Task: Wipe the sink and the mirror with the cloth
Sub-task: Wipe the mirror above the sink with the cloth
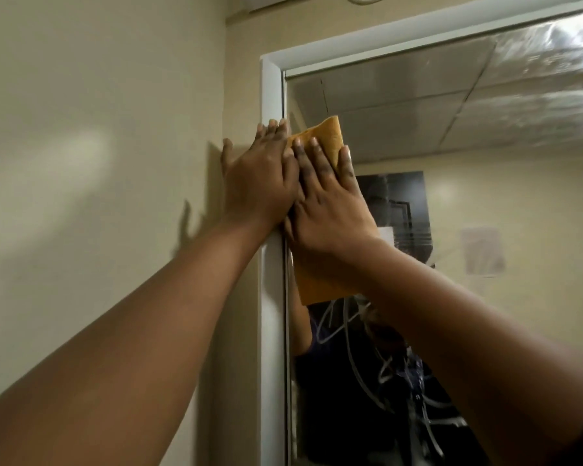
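- Far left is plain beige wall (98, 146), nothing on it but the arm shadows.
- Left hand (260, 178): flat and open, fingers spread, palm laid over the white mirror frame (270, 92) w/ fingertips reaching the glass edge. It overlaps the right hand a bit and touches the cloth's left edge; can't tell if it's pressing the cloth or just bracing.
- Cloth (330, 136): orange-yellow, spread flat on the mirror (418, 122) in the upper left corner area, right beside the frame. Long axis runs roughly up-down, tilted a little so the top corner points up and to the right; bottom edge hangs out below the right wrist.
- Right hand (327, 203): also open and flat, fingers fanned, pinning the cloth to the glass w/ the palm. No pinch grip, just pressure.
- Step, imo: the mirror half of the job, working the top left corner. Sink isn't in view so no idea abt that part.
- Lower down the glass has curvy wet streaks (350, 331), so that area prob needs more passes.
- Next move, my guess: keep the palm flat, sweep the cloth rightward or down along the frame, steady pressure so it doesn't bunch up or slip.
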